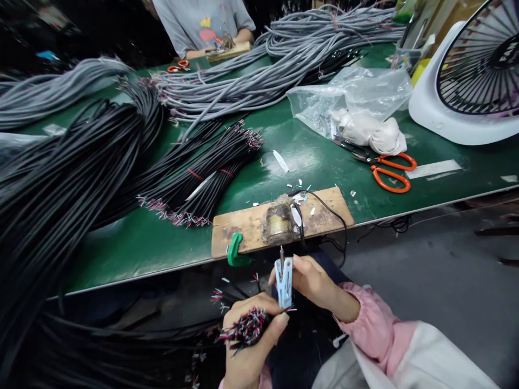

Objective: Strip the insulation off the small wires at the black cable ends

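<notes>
My L fingers (274, 330) grasp cable bundle (248, 326), ends split; R fingers (307, 272) pinch blue clip (285, 294) at one end. Tied bundle (214, 186) beyond them, ends split too.

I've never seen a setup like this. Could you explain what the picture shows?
There's no robot: one camera on a person's head looks forward and down. Their left hand holds a bundle of thin black cables, with red and white wire ends; their right hand holds a light-blue clip-like tool. On the green table lie grey cables, more black cables, orange-handled scissors and a wooden board. A white fan stands right.
</notes>
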Tool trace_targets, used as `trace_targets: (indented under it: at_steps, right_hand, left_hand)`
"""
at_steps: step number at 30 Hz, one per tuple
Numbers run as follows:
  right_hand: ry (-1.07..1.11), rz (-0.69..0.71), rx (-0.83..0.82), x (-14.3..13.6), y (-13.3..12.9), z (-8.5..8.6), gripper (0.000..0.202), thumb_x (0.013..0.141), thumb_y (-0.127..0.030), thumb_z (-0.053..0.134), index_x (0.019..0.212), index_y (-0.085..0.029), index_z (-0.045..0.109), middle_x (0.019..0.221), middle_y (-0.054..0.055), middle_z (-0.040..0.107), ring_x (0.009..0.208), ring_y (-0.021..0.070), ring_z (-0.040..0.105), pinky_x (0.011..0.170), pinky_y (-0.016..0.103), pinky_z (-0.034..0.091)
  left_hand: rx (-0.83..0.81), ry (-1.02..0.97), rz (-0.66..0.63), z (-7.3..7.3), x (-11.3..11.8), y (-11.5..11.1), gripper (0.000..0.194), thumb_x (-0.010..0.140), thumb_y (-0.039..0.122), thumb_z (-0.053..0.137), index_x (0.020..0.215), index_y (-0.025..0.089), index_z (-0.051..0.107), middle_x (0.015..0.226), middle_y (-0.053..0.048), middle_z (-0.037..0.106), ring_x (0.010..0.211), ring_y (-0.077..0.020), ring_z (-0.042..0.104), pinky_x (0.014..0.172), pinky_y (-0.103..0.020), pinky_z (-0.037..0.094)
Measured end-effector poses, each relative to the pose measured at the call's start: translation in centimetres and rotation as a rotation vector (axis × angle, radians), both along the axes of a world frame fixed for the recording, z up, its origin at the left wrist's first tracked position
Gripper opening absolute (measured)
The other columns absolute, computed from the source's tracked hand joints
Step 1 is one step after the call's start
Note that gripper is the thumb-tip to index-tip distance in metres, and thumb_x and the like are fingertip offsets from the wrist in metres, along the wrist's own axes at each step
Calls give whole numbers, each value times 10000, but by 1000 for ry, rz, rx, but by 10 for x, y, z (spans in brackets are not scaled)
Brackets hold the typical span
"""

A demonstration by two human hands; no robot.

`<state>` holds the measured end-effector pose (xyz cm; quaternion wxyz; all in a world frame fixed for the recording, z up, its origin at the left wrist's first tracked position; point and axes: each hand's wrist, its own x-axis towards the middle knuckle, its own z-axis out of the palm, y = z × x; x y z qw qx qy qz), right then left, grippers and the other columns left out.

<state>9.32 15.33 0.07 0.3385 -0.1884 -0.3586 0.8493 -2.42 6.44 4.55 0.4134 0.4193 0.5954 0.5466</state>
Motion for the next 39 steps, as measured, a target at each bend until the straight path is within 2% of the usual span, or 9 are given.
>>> trace_targets:
  at_steps: [2, 5, 9, 14, 19, 22, 29, 34, 39]
  right_hand:
    - [-4, -10, -46, 0, -4, -8, 747, 926, -768, 433, 746, -104, 723, 619, 39, 590, 576, 128, 494, 572, 253, 402]
    - [-18, -51, -75, 5, -11, -21, 696, 901, -752, 508, 780, -105, 734, 623, 39, 609, 565, 123, 510, 533, 234, 373]
    - [-116, -71, 21, 20, -19, -28, 609, 904, -694, 582, 823, -112, 743, 652, 21, 616, 555, 107, 495, 528, 226, 369]
    - [-271, -91, 214, 40, -29, -14, 504, 917, -614, 647, 843, -121, 720, 675, 8, 607, 562, 105, 495, 536, 227, 400]
    - [-295, -221, 507, 46, -35, 3, 393, 973, -485, 636, 885, -127, 773, 776, 73, 697, 661, 146, 583, 605, 258, 450]
    - [-283, -212, 613, 48, -37, 8, 362, 994, -438, 613, 915, -133, 792, 791, 89, 724, 680, 161, 617, 629, 272, 483]
    - [-263, -157, 653, 54, -44, 5, 364, 1000, -422, 606, 885, -129, 788, 787, 98, 735, 702, 173, 652, 626, 272, 513]
    - [-208, -164, 655, 58, -48, 6, 318, 987, -370, 640, 824, -129, 770, 723, 76, 708, 667, 158, 649, 604, 251, 510]
    - [-310, -221, 657, 55, -48, 5, 280, 973, -366, 661, 887, -127, 777, 762, 76, 702, 642, 145, 602, 590, 248, 492]
  left_hand:
    - [1, -7, -3, 1, 0, -1, 151, 736, 192, 815, 609, 222, 740, 543, 23, 647, 510, -145, 569, 543, -256, 431]
    - [0, 2, 4, 2, 0, -2, 146, 735, 203, 820, 612, 221, 744, 553, 17, 652, 507, -145, 571, 541, -254, 442]
    - [-13, 17, -2, 3, 1, -7, 144, 733, 234, 824, 614, 220, 745, 557, 6, 658, 519, -158, 585, 550, -259, 465]
    - [-50, 14, -14, 4, 2, -17, 146, 735, 230, 829, 614, 212, 749, 566, 5, 665, 513, -146, 579, 525, -243, 442]
    - [-97, -9, -37, 0, 4, -28, 166, 752, 261, 827, 617, 201, 752, 538, 17, 627, 470, -120, 538, 506, -234, 409]
    - [-137, -39, -57, -6, 5, -33, 217, 765, 313, 828, 610, 190, 740, 525, 19, 610, 442, -112, 521, 494, -236, 399]
    - [-230, -144, -221, -29, 6, -42, 371, 851, 476, 749, 633, 178, 719, 549, -39, 703, 493, -183, 642, 543, -273, 484]
    - [-180, -108, -228, -36, 5, -42, 324, 883, 418, 730, 676, 170, 743, 597, -46, 720, 566, -190, 661, 610, -276, 501]
    - [-147, -63, -210, -35, 8, -41, 275, 884, 347, 736, 673, 171, 723, 667, -42, 694, 660, -196, 647, 680, -289, 501]
